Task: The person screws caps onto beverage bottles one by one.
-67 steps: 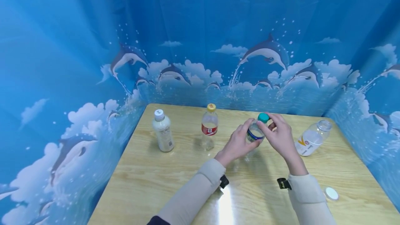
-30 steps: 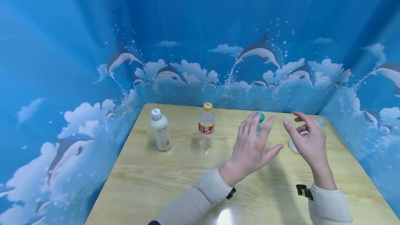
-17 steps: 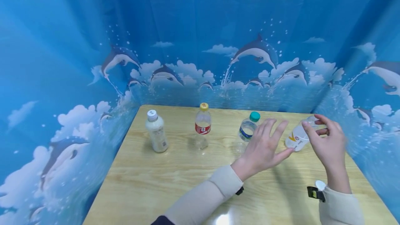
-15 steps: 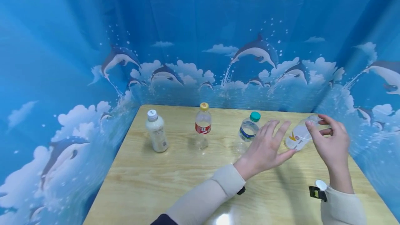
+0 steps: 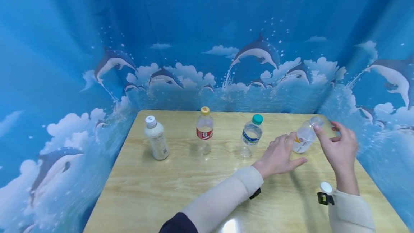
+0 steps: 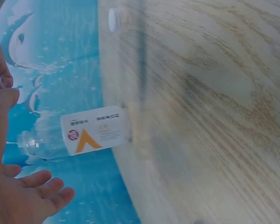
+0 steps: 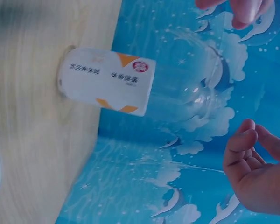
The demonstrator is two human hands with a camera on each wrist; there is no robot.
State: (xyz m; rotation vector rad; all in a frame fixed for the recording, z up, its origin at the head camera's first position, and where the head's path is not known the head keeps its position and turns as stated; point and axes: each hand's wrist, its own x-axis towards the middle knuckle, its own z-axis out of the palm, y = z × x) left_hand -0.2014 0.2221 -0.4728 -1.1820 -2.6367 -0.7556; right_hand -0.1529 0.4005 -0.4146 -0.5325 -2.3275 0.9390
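Observation:
A clear bottle with a white-and-orange label [image 5: 303, 138] stands uncapped at the right of the table. My left hand [image 5: 279, 156] is just left of it, fingers reaching toward its lower side; in the left wrist view, those fingers [image 6: 39, 189] are spread and hold nothing. On the bottle's other side is my right hand [image 5: 340, 148], its thumb overlapping the bottle's neck in the head view. The right wrist view shows that hand's fingers [image 7: 242, 149] loosely bent, with a gap between them and the bottle. A white cap [image 5: 325, 187] lies on the table near my right wrist.
To the left stand a green-capped clear bottle [image 5: 251, 134], a yellow-capped bottle with a red label [image 5: 205, 132] and a white milky bottle [image 5: 156, 138]. A blue dolphin curtain [image 5: 194, 39] hangs behind and beside the wooden table [image 5: 145, 197].
Both hands have let go of the green-capped bottle, the right hand leaving its cap, and moved right to either side of the uncapped bottle. The view has shifted right.

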